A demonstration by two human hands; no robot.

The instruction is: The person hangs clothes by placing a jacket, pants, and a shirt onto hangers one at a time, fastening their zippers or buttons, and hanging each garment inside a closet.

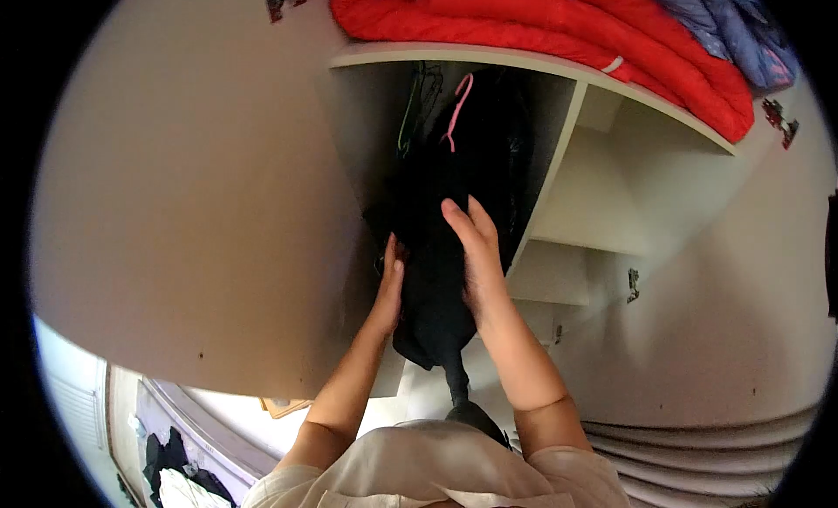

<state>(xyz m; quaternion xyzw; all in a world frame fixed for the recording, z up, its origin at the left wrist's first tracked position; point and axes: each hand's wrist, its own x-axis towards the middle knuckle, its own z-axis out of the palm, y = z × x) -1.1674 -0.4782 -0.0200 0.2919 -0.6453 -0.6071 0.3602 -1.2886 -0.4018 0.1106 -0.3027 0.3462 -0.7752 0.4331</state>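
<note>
A long black garment (436, 281) hangs inside an open wardrobe, its lower end reaching down toward my body. A pink hanger (456, 115) rises above its top. My left hand (392, 285) lies along the garment's left side with its fingers stretched out. On the opposite side, my right hand (478, 246) rests against the black cloth, thumb and a finger extended and apart. The other fingers of this hand are largely hidden. The dark cloth makes its folds hard to tell apart.
Dark and greenish hangers (410, 111) hang at the left of the compartment. A red quilt (541, 28) and bluish bedding (724, 28) lie on the shelf above. An upright divider (550, 172) separates shelves on the right. A large open door (192, 202) stands at left.
</note>
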